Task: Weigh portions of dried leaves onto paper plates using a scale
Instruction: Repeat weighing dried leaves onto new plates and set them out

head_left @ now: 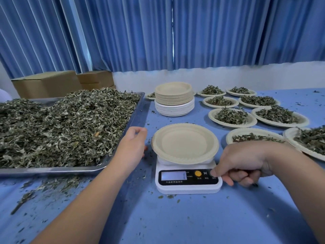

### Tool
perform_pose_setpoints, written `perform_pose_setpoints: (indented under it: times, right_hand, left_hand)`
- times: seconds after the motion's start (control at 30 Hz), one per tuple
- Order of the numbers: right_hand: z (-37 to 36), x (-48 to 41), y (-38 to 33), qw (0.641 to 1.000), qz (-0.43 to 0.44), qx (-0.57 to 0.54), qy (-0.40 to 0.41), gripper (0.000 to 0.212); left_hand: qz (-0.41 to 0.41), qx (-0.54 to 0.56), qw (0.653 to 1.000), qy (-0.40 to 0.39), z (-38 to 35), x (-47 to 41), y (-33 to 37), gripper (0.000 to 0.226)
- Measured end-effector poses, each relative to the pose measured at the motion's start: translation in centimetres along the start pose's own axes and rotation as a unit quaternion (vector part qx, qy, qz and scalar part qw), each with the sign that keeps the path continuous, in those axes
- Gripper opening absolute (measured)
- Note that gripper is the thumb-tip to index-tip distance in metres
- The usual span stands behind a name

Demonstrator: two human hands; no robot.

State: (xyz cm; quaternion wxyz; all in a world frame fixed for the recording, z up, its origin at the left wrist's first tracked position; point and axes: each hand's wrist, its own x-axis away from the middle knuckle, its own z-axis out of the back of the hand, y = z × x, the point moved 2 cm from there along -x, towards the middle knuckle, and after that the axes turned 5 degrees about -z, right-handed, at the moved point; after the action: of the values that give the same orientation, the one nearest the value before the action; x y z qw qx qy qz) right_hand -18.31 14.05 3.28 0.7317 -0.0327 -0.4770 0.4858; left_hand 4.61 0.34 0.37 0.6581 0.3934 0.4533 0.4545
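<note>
While the right hand (pixel 246 166) pinches the near right corner of the white digital kitchen scale (pixel 188 188), its thumb tip sits on the rightmost button, the index finger lies against the scale's edge, and the other fingers are curled into the palm. An empty, round, beige paper plate (pixel 184 143) rests on the scale's platform (slightly off-centre, overhanging to the left). The left hand (pixel 131 143) hovers between the scale and the rectangular steel tray (pixel 52 170), its fingers loosely curled with nothing visible in them. That tray holds a high heap of grey-green dried leaves (pixel 61 127), and leaf crumbs (pixel 52 185) lie scattered on the blue table covering (pixel 175 222) just in front of it. Beyond the scale stands a stack of beige and white paper plates (pixel 174 99), and to its right lie several leaf-filled paper plates (pixel 232 118) in rows. Farther back are brown cardboard boxes (pixel 47 83) and pleated blue curtains (pixel 211 32).
</note>
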Motion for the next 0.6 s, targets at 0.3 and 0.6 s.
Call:
perform_pose_setpoints:
  times: [0.3,0.6]
  right_hand:
    - [1.2,1.8,-0.9,0.949,0.229,-0.203,0.074,0.034]
    - [1.1,0.2,-1.7,0.834,0.322,-0.153,0.421,0.039]
  left_hand:
    - [-0.06,-0.026,0.998,0.009,0.3,0.7,1.4,0.006]
    - [-0.11,-0.42,0.894,0.116,5.2,0.5,3.1,0.023]
